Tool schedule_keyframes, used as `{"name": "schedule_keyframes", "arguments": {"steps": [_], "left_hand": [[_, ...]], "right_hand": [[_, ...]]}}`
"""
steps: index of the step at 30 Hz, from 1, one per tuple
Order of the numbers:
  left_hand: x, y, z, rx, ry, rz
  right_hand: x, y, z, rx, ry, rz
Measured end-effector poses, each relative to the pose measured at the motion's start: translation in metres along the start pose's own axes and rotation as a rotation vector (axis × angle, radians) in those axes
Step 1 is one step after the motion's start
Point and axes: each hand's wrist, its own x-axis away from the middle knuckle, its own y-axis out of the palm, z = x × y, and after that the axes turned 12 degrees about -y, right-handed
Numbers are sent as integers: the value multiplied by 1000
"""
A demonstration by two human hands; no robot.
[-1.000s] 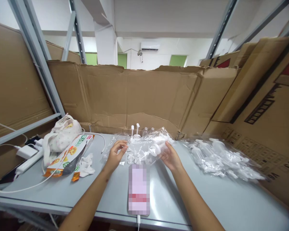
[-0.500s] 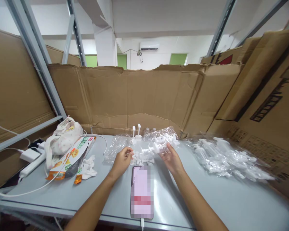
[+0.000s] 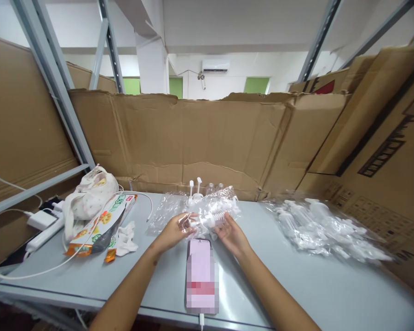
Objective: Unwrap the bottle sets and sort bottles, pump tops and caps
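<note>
A clear syringe-like tube (image 3: pixel 216 219) with ribbed marks and a white end lies across between my hands. My right hand (image 3: pixel 232 235) is closed around its right end, thumb on top. My left hand (image 3: pixel 175 230) pinches at the thin white left end, its fingertips partly covered by clear film. Around the tube lies a clear plastic bag (image 3: pixel 227 196) with small white parts in it. Just behind stand two white pump-like pieces (image 3: pixel 199 181), upright. Below my hands a phone (image 3: pixel 202 276) rests on the grey table, its screen lit.
At the right lie clear bags of white plastic parts (image 3: pixel 317 225). On the left are a white cloth bag (image 3: pixel 93 197), a snack packet (image 3: pixel 106 225), crumpled tissue (image 3: pixel 126 239) and a power strip (image 3: pixel 46 236) with cables. A cardboard wall (image 3: pixel 193 138) closes off the back.
My right hand has brought the tube left and slightly down, toward my left hand. My left hand has moved a little right and now meets the tube's white end.
</note>
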Motion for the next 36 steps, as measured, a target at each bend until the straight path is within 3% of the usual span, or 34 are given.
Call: {"name": "schedule_keyframes", "arguments": {"steps": [7, 16, 22, 27, 30, 33, 36], "left_hand": [[6, -12, 10, -69, 178, 252], [28, -42, 26, -45, 261, 383], [51, -65, 14, -2, 221, 543], [59, -82, -5, -46, 153, 664], [59, -90, -18, -200, 110, 734], [59, -92, -27, -495, 16, 765], [61, -89, -31, -737, -50, 690]], "right_hand": [[-6, -3, -16, -92, -1, 45], [-11, -8, -37, -97, -96, 65], [-13, -7, -42, -105, -121, 99], [-17, -14, -43, -121, -96, 205], [-20, -20, -43, -95, -116, 238], [-21, -24, -45, -66, -148, 225], [-20, -23, -47, -49, -162, 228]]}}
